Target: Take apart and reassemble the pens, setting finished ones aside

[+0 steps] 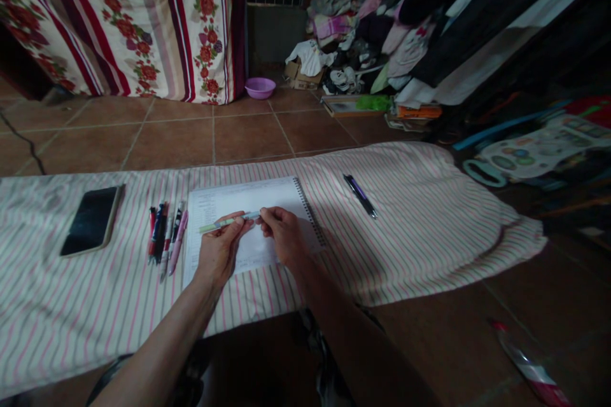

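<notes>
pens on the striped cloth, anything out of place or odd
One dark pen lies alone right of the notebook, apart from the row of pens on its left; the left hand and right hand hold a green pen.

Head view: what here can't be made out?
Head view: right end of the pen, hidden by fingers of the left hand and right hand.
Head view: writing in the notebook, too small and dim.
Head view: red-white object at lower right, blurred, cut by the bottom edge.
</notes>
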Demonstrator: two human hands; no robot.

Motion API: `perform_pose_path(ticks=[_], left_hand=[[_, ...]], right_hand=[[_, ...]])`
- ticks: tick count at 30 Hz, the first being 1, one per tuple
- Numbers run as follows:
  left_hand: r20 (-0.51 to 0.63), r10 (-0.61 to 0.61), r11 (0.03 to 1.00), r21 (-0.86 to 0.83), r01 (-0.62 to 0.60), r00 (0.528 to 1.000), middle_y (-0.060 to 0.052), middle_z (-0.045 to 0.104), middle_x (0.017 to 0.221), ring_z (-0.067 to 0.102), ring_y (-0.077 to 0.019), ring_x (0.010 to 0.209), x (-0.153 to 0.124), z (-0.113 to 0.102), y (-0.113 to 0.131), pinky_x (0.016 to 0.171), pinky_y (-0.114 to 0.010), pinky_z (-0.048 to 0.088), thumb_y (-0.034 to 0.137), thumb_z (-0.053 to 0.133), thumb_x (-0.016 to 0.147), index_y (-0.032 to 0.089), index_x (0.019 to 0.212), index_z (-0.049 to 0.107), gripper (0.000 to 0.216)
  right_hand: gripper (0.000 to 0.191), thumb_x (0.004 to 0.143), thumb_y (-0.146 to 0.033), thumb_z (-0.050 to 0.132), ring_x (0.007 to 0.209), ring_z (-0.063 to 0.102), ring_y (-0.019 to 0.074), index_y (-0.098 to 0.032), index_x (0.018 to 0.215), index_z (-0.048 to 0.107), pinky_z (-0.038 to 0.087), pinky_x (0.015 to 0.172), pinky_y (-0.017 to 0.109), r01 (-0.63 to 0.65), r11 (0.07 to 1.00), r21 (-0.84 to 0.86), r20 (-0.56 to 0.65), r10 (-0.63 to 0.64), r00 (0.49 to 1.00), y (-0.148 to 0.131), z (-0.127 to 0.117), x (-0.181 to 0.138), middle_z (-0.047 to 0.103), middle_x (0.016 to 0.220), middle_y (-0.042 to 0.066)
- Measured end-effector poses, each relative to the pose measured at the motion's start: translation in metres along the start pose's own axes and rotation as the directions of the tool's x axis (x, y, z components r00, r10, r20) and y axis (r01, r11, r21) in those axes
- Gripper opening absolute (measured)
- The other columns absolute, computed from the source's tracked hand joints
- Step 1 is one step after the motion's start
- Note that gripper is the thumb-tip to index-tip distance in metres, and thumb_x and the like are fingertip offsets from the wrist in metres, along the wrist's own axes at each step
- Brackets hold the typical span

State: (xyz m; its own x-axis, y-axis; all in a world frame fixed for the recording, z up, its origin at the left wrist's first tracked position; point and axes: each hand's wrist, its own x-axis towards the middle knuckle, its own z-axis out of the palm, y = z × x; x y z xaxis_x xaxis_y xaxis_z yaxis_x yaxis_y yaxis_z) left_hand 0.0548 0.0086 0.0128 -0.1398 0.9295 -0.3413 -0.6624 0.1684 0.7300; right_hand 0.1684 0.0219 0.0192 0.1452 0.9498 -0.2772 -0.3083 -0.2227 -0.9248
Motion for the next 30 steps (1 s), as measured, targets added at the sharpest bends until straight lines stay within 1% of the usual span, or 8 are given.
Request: perform_pose_path(ticks=[6, 12, 16, 21, 25, 27, 30], left_hand=[[-0.011, 0.007, 1.000, -0.024, -0.007, 1.000, -0.009, 0.070, 0.068, 0.068, -0.0152, 0.065, 0.0024, -0.0003, 0.0001, 0.070, -0.022, 0.055, 0.005, 0.073, 0.059, 0.005, 0.076, 0.067, 0.018], [-0.015, -0.009, 0.998, -0.055, 0.009, 1.000, -0.009, 0.070, 0.069, 0.068, -0.0151, 0.066, 0.0026, -0.0002, 0.0014, 0.072, -0.023, 0.056, 0.003, 0.070, 0.061, 0.005, 0.074, 0.067, 0.014], [-0.011, -0.003, 0.998, -0.070, 0.003, 1.000, -0.008, 0.069, 0.069, 0.068, -0.0155, 0.066, 0.0026, -0.0010, 0.0010, 0.073, -0.024, 0.056, 0.003, 0.070, 0.062, 0.005, 0.073, 0.067, 0.012], [-0.033, 0.001, 0.997, -0.071, -0.003, 0.999, -0.008, 0.069, 0.070, 0.068, -0.0157, 0.067, 0.0025, -0.0003, 0.0014, 0.074, -0.025, 0.056, 0.003, 0.070, 0.062, 0.005, 0.073, 0.067, 0.011], [-0.045, 0.015, 0.997, -0.075, -0.018, 0.999, -0.008, 0.069, 0.071, 0.068, -0.0152, 0.068, 0.0033, -0.0001, 0.0022, 0.075, -0.024, 0.055, 0.003, 0.069, 0.063, 0.005, 0.074, 0.067, 0.012], [-0.040, 0.022, 0.997, -0.068, -0.025, 0.999, -0.007, 0.069, 0.071, 0.067, -0.0143, 0.068, 0.0037, -0.0004, 0.0019, 0.076, -0.024, 0.055, 0.003, 0.070, 0.062, 0.006, 0.074, 0.067, 0.013], [-0.014, 0.024, 0.998, -0.050, -0.025, 1.000, -0.007, 0.069, 0.072, 0.067, -0.0140, 0.070, 0.0031, -0.0011, 0.0006, 0.076, -0.023, 0.054, 0.005, 0.072, 0.060, 0.007, 0.075, 0.068, 0.016]], right_hand=[[0.017, 0.064, -0.032, 0.064, 0.045, 0.043, 0.0065, -0.015, 0.061, 0.061, 0.036, 0.046, 0.022, 0.047, 0.999, -0.003, 0.017, -0.047, 0.999, 0.0028, 0.0007, 0.0019, 0.058, 0.052, -0.002], [0.016, 0.064, -0.031, 0.063, 0.045, 0.044, 0.0063, -0.015, 0.063, 0.061, 0.036, 0.046, 0.021, 0.062, 0.998, 0.019, 0.026, -0.063, 0.998, 0.0042, 0.0019, 0.0022, 0.056, 0.050, -0.003], [0.016, 0.063, -0.031, 0.064, 0.048, 0.048, 0.0073, -0.016, 0.068, 0.063, 0.038, 0.048, 0.021, 0.063, 0.998, 0.029, 0.032, -0.064, 0.997, 0.0060, 0.0017, 0.0028, 0.058, 0.054, -0.002], [0.019, 0.063, -0.033, 0.067, 0.053, 0.052, 0.0082, -0.016, 0.073, 0.064, 0.040, 0.048, 0.020, 0.031, 0.999, 0.044, 0.061, -0.034, 0.998, 0.0076, 0.0002, 0.0026, 0.062, 0.060, -0.001], [0.030, 0.065, -0.042, 0.066, 0.059, 0.057, 0.0091, -0.017, 0.080, 0.064, 0.042, 0.049, 0.018, -0.036, 0.997, 0.062, 0.074, 0.032, 0.997, 0.0050, -0.0004, 0.0001, 0.066, 0.072, 0.002], [0.033, 0.065, -0.048, 0.066, 0.061, 0.058, 0.0098, -0.017, 0.078, 0.062, 0.043, 0.048, 0.018, -0.078, 0.996, 0.040, 0.075, 0.074, 0.994, 0.0036, -0.0007, -0.0009, 0.067, 0.074, 0.003], [0.036, 0.063, -0.051, 0.067, 0.059, 0.057, 0.0097, -0.017, 0.071, 0.060, 0.041, 0.046, 0.017, -0.118, 0.993, 0.003, 0.066, 0.117, 0.991, 0.0035, -0.0012, -0.0007, 0.066, 0.070, 0.003]])
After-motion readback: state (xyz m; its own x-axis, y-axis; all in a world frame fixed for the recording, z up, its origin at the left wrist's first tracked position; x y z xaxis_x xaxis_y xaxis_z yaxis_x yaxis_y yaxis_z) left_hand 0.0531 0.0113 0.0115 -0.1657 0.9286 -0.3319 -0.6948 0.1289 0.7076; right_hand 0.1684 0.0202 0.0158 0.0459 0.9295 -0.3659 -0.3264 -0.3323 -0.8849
